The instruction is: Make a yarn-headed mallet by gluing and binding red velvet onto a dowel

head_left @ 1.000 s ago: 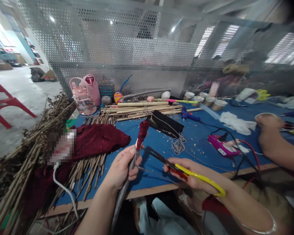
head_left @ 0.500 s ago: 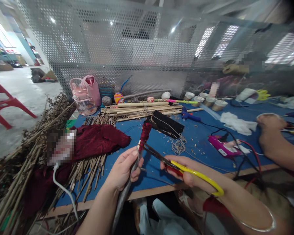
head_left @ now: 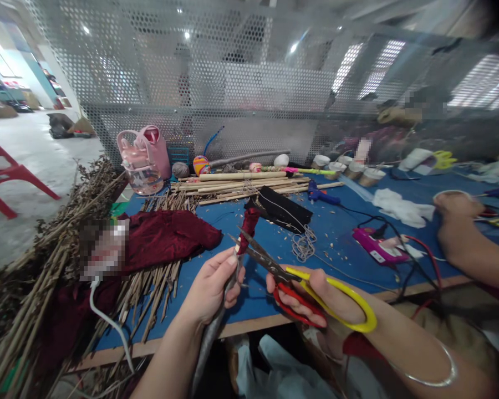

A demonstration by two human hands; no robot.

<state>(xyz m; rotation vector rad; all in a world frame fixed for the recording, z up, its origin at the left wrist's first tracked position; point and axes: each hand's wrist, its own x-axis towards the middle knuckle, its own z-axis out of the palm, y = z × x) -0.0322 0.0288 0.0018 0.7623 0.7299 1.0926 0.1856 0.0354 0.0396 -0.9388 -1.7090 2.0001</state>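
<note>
My left hand (head_left: 211,286) is closed round a grey stick (head_left: 210,335) whose upper end is wrapped in dark red cloth (head_left: 248,226). My right hand (head_left: 316,296) grips scissors (head_left: 316,288) with yellow and red handles. Their blades are parted and lie across the stick just below the red cloth, right above my left thumb. Both hands hover over the near edge of the blue table (head_left: 336,221).
A dark red cloth (head_left: 166,238) lies over bundles of dry sticks (head_left: 45,260) at the left. Bamboo rods (head_left: 241,185), a pink bag (head_left: 143,160), a black pouch (head_left: 280,210), string (head_left: 303,244), a pink glue gun (head_left: 376,249) with cables and white cloth (head_left: 403,208) lie further back. Another person's arm (head_left: 466,238) rests at the right.
The scissors have moved left and up to the stick, and their handles and blades have opened wider. My left hand has kept its hold on the stick.
</note>
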